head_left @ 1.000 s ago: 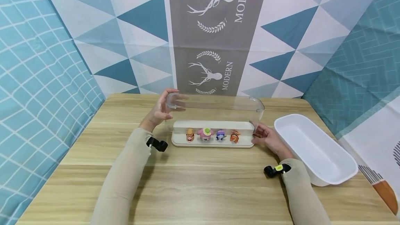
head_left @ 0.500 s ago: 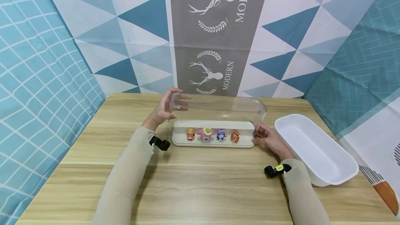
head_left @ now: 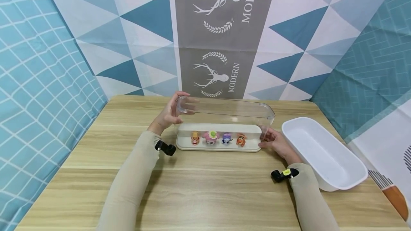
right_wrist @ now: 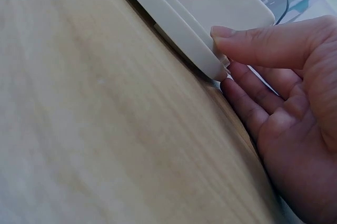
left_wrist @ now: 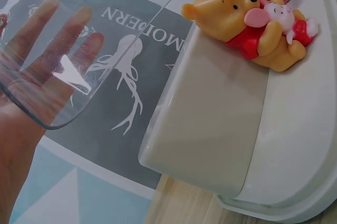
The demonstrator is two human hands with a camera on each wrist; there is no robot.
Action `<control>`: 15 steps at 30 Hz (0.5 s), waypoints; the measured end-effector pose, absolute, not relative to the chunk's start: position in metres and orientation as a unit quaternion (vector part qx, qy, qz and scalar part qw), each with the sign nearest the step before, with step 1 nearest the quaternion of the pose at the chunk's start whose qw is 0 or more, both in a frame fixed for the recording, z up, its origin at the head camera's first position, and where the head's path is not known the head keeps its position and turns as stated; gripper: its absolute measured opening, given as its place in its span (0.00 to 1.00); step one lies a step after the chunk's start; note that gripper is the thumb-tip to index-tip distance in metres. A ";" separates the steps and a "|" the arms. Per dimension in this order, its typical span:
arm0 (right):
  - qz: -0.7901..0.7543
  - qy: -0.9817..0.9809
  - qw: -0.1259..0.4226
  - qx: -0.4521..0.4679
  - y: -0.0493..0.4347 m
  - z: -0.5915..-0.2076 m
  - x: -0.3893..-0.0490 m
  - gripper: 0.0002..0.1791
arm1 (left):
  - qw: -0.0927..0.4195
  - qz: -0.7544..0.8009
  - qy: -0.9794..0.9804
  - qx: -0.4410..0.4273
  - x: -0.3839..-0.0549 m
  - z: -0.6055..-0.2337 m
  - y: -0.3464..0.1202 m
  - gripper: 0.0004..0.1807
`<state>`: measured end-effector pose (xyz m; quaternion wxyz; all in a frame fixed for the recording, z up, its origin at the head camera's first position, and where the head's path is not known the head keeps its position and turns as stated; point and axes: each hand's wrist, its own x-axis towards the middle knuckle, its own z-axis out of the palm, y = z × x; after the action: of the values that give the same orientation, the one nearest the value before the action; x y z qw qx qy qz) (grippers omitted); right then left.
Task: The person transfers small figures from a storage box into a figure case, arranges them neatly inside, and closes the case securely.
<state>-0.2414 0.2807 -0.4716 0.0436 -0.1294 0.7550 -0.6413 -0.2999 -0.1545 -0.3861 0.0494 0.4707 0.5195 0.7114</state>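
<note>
A cream two-step display base (head_left: 187, 147) sits on the table, with a row of small figurines along it. In the left wrist view a yellow bear figurine (left_wrist: 221, 11) hugs a small pink figure. Beside it in the head view come a pink figurine (head_left: 210, 137), a purple one (head_left: 226, 139) and an orange striped one (head_left: 241, 140). My left hand (head_left: 168, 113) holds a clear plastic cover (head_left: 224, 108) by its left end, tilted up behind and above the base. My right hand (right_wrist: 295, 87) pinches the base's right end, thumb on top and fingers underneath.
An open white plastic tub (head_left: 327, 152) stands at the right, close beside my right forearm. The wooden table (head_left: 208, 191) ends at a patterned cloth backdrop (head_left: 144, 45) just behind the cover. Blue cloth (head_left: 38, 92) hangs along the left side.
My left hand and the clear cover have moved slightly right. The right hand, the base and the figurines have stayed in place.
</note>
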 end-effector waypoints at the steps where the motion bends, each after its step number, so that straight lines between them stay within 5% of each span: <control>1: -0.641 0.755 0.044 -0.131 0.281 -0.471 -0.242 0.18 | 0.050 0.712 0.520 0.469 -0.299 -0.386 -0.154 0.43; 8: -0.651 0.745 0.041 -0.141 0.282 -0.473 -0.242 0.17 | 0.049 0.717 0.508 0.474 -0.297 -0.389 -0.153 0.44; 15: -0.660 0.731 0.036 -0.170 0.283 -0.475 -0.244 0.41 | 0.050 0.711 0.511 0.480 -0.299 -0.392 -0.152 0.42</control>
<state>-0.2445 0.2829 -0.4749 0.0359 -0.1703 0.7306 -0.6603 -0.2986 -0.1522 -0.3924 0.0504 0.4803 0.5113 0.7109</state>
